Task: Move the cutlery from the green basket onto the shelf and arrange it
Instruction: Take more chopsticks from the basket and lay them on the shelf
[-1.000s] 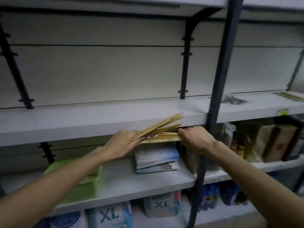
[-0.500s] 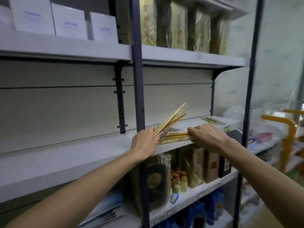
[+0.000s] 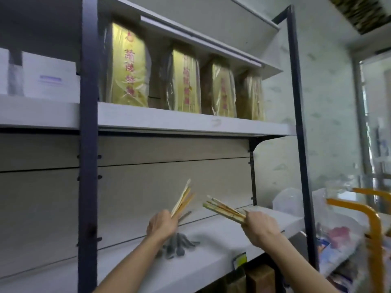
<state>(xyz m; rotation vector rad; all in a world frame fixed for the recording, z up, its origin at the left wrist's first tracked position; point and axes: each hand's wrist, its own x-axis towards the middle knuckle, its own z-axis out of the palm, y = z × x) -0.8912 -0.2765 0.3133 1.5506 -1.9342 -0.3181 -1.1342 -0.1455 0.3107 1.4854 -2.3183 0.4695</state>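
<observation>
My left hand (image 3: pixel 161 225) grips a bundle of wooden chopsticks (image 3: pixel 183 198) that fans upward and to the right. My right hand (image 3: pixel 259 226) grips a second bundle of chopsticks (image 3: pixel 224 209) that points left and slightly up. Both bundles are held in the air above the grey shelf (image 3: pixel 211 256), a short gap between their tips. On the shelf, just below my left hand, lies a small heap of dark metal cutlery (image 3: pixel 177 245). The green basket is out of view.
A dark blue upright post (image 3: pixel 87 166) stands left of my hands and another (image 3: pixel 300 166) at the right. The shelf above holds yellow wrapped packs (image 3: pixel 129 66) and white boxes (image 3: pixel 49 78). Orange handles (image 3: pixel 368 216) and plastic bags (image 3: pixel 338 233) sit at the right.
The view has swung right and up along the shelving. My hands have drawn apart, splitting the chopsticks into two separate bundles, and have risen above the shelf where dark cutlery lies.
</observation>
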